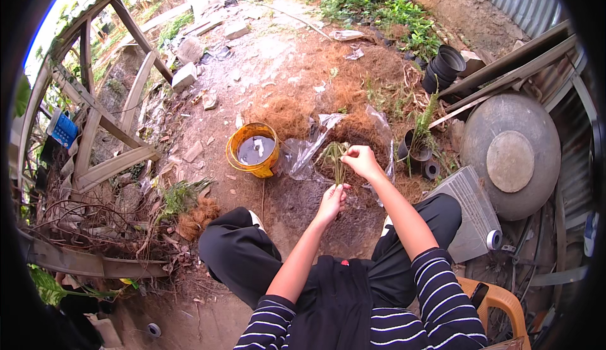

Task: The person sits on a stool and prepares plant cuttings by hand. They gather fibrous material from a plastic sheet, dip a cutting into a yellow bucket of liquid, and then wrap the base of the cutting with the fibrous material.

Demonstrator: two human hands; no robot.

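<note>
My left hand (333,202) grips the lower stems of a small bunch of limp, pale green plants (337,160). At the drooping top of that bunch, the fingertips of my right hand (360,161) pinch a part too small to make out. Beneath and beyond both hands lies a clear plastic sheet (307,158), heaped with brown coir fibre and dark soil (352,132). Left of the bunch stands a yellow bucket (253,150) holding dark liquid, with a pale patch on its surface.
Black nursery pots (445,66) and a potted fern (419,137) stand to the right, near a large round grey vessel (511,156) and a clear plastic panel (466,217). A wooden frame (102,118) leans at left. An orange plastic chair (504,302) is at lower right.
</note>
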